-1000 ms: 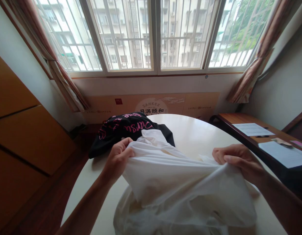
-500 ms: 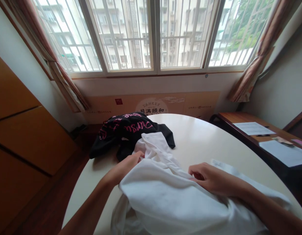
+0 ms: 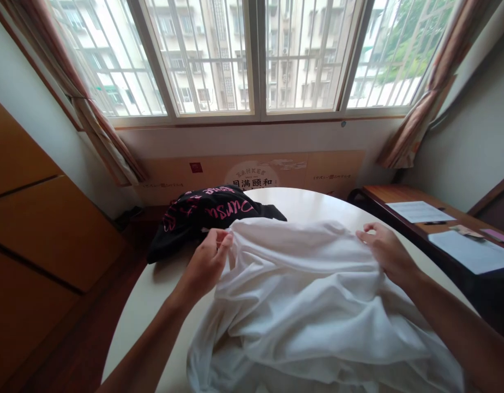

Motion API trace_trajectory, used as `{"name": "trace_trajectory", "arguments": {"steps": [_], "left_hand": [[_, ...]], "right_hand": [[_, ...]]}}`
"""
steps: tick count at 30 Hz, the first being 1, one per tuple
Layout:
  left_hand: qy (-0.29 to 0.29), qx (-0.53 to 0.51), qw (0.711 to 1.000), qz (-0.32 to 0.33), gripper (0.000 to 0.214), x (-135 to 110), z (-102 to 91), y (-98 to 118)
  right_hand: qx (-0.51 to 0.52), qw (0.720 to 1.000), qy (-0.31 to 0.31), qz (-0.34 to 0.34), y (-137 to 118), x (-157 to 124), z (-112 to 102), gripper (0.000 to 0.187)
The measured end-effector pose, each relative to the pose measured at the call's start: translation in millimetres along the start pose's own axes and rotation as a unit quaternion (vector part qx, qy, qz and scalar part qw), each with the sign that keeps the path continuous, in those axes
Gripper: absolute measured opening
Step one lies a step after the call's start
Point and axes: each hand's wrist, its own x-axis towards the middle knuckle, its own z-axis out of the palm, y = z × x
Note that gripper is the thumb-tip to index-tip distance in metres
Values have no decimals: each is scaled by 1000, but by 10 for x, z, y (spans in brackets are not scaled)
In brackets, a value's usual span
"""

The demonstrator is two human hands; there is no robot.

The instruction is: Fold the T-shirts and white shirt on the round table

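A loose white cloth garment lies bunched on the round cream table, with its upper edge raised. My left hand pinches that edge at its left corner, close to a black garment with pink lettering. My right hand holds the same edge further right, with its fingers curled over the cloth. The black garment lies crumpled at the far side of the table, partly behind the white cloth. The lower part of the white cloth spills toward me past the bottom of the view.
A wooden desk at the right holds papers and a pen. Tall wooden cabinet doors stand at the left. Behind the table are a printed panel and a barred window with curtains.
The white garment has been lifted and spread wider, and it now covers more of the table. My right hand has moved farther away and my left hand slightly so, both now at its upper edge.
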Motion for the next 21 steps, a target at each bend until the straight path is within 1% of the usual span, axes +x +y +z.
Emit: {"name": "trace_trajectory", "arguments": {"steps": [1, 2, 3, 4, 5, 7, 8, 9, 10, 11, 12, 13, 14, 15, 16, 17, 18, 19, 20, 21], "left_hand": [[-88, 49, 995, -23, 44, -26, -13, 4], [-171, 92, 980, -39, 47, -59, -33, 15], [-242, 123, 961, -47, 51, -94, -57, 30], [-296, 143, 943, -46, 53, -129, -83, 49], [-333, 156, 929, -43, 52, -160, -107, 69], [-368, 169, 914, -30, 48, -200, -145, 103], [-381, 158, 911, -21, 46, -204, -160, 115], [-385, 126, 914, -11, 44, -197, -173, 121], [-374, 74, 925, -4, 42, -180, -189, 120], [-340, 10, 940, -1, 43, -152, -206, 109], [-281, -46, 959, -5, 45, -116, -226, 87], [-194, -78, 978, -11, 49, -72, -247, 52], [-90, -78, 993, -19, 50, -24, -264, 6], [9, -51, 998, -25, 48, 25, -275, -51], [87, -5, 996, -32, 44, 71, -276, -111], [136, 49, 989, -40, 40, 108, -266, -167], [165, 101, 980, -47, 37, 134, -245, -211], [182, 145, 971, -51, 39, 143, -213, -233], [196, 183, 962, -47, 44, 134, -175, -230], [209, 212, 954, -30, 49, 106, -132, -199]], "right_hand": [[-21, 1000, -11, 4, 26, 8, 7, 34], [-31, 999, -27, 11, 34, 6, 7, 36], [-35, 998, -57, 21, 25, -6, -2, 39], [-37, 994, -100, 29, 2, -26, -19, 42], [-38, 986, -160, 37, -30, -52, -44, 43], [-38, 954, -293, 54, -102, -104, -101, 42], [-28, 937, -342, 67, -132, -122, -128, 40], [-4, 927, -365, 80, -153, -129, -152, 39], [31, 929, -356, 93, -163, -122, -170, 39], [77, 941, -315, 100, -163, -102, -182, 38], [125, 955, -250, 99, -152, -69, -189, 37], [169, 966, -176, 89, -134, -27, -190, 36], [203, 970, -112, 75, -112, 19, -186, 36], [228, 969, -71, 60, -91, 62, -180, 37], [245, 967, -54, 48, -75, 99, -173, 40], [252, 966, -53, 39, -66, 123, -166, 44], [241, 968, -64, 32, -68, 131, -163, 50], [211, 974, -82, 24, -79, 121, -165, 56], [161, 981, -111, 13, -98, 93, -171, 59], [97, 983, -153, 0, -123, 49, -180, 61]]}}
